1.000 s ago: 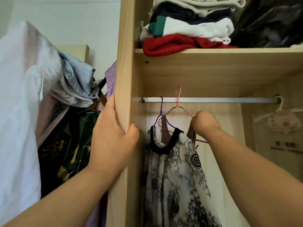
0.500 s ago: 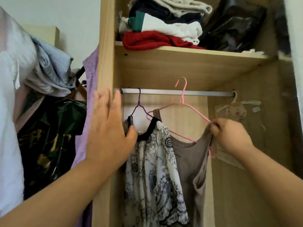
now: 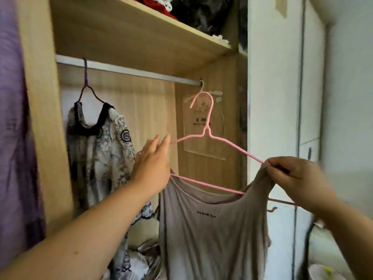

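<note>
— Where's the pink hanger [image 3: 206, 130]?
— Held below the rail [image 3: 131, 70], with the grey top [image 3: 212, 229] on it. The right grip [image 3: 298, 178] pinches its 3 o'clock end. The left grip [image 3: 153, 164], fingers straight, touches its 9 o'clock end.
— And the room?
— A wooden wardrobe [image 3: 40, 118], with a white panel [image 3: 272, 98] at 3 o'clock.

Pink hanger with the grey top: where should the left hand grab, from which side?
The bare left arm of the pink hanger, from the left. That wire is uncovered, ends near the left hand, and balances the right hand pinching the other end, so the grey top likely hangs level.
</note>
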Demonstrator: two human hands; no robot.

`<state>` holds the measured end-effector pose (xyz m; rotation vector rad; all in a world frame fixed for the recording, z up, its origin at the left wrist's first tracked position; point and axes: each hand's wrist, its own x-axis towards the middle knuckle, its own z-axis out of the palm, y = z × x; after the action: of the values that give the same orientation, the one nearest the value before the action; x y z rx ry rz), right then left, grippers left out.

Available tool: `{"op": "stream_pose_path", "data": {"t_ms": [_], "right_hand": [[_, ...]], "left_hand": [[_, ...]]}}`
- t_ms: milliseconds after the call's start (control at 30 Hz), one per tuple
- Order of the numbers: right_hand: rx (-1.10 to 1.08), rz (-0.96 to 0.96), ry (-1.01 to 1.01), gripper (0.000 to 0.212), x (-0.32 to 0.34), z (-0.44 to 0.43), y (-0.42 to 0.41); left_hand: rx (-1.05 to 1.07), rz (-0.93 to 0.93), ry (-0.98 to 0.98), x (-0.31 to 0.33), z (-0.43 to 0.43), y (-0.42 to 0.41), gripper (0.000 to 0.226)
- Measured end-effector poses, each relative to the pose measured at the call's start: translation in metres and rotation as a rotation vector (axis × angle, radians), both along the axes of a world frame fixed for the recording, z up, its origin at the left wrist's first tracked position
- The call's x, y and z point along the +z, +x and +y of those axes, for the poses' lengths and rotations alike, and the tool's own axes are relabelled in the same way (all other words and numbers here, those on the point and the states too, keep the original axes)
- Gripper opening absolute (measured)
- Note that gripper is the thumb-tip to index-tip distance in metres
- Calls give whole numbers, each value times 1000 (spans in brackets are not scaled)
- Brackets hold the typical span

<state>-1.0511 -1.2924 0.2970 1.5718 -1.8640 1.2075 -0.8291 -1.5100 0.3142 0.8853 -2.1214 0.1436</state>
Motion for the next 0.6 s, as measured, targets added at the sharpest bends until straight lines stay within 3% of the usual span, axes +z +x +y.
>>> {"op": "stream_pose_path", "data": {"t_ms": [133,367,600], "right_hand": [[-84,-86,14,31,-37,67,37],[-444,-268,70,48,-120,148,143],[-755,-553,138,25,-206,233,291]], "left_hand": [[-38,-75,46,-33,-8,-9,64],[-452,-73,235,-124,28,-2,43],[-900,-224,326,-213,93,43,29]]}}
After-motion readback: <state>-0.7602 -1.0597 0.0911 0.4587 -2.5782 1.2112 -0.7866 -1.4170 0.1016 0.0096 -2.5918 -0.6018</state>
